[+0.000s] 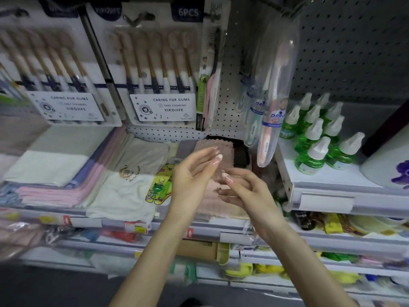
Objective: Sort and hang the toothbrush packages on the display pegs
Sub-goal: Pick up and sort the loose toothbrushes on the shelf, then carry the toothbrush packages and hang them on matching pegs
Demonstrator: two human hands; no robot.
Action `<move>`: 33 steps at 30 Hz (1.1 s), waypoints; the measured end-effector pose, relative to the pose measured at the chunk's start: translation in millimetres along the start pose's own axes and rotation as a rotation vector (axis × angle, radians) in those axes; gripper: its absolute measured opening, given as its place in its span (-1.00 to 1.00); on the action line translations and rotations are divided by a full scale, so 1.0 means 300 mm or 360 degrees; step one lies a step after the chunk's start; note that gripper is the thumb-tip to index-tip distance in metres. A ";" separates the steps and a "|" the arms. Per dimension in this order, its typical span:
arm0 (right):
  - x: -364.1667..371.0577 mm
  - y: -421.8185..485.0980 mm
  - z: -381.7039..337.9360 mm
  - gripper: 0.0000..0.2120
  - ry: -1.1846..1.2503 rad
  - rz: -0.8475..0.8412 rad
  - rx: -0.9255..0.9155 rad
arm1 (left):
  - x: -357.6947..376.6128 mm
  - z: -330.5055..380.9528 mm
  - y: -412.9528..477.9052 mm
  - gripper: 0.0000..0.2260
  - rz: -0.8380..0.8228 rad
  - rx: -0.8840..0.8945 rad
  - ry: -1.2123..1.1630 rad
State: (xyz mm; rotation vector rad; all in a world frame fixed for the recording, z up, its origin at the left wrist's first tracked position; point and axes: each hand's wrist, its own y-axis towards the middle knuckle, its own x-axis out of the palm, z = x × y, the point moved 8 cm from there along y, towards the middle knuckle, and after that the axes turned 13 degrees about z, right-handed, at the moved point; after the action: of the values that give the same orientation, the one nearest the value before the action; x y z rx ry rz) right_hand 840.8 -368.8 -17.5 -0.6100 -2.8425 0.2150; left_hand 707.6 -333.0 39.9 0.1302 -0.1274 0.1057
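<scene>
Toothbrush package, white six-pack (162, 69), reads "6PCS", "CARING FOR GUMS", "YIKOJIFE"; below it left hand (194, 173), right hand (246, 192) close together, empty, fingers loose.

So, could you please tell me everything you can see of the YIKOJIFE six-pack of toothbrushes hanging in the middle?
The YIKOJIFE six-pack is a white card with a dark top tab reading 6PCS and a clear blister over six brushes with tan, white and navy handles. Its label reads CARING FOR GUMS, DEEP CLEANING. It hangs from a metal peg on the pegboard.
</scene>
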 end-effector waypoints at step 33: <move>0.444 0.324 0.643 -0.51 -0.0126 0.0305 0.0680 | -0.582 -0.677 0.412 -0.72 -0.0204 -0.1332 0.0468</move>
State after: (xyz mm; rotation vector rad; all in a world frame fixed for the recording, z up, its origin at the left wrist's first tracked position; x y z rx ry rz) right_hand 712.1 -243.6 -196.6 -0.7859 -2.6784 0.8681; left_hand 545.5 -200.3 -167.9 -0.7102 0.1365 -0.0626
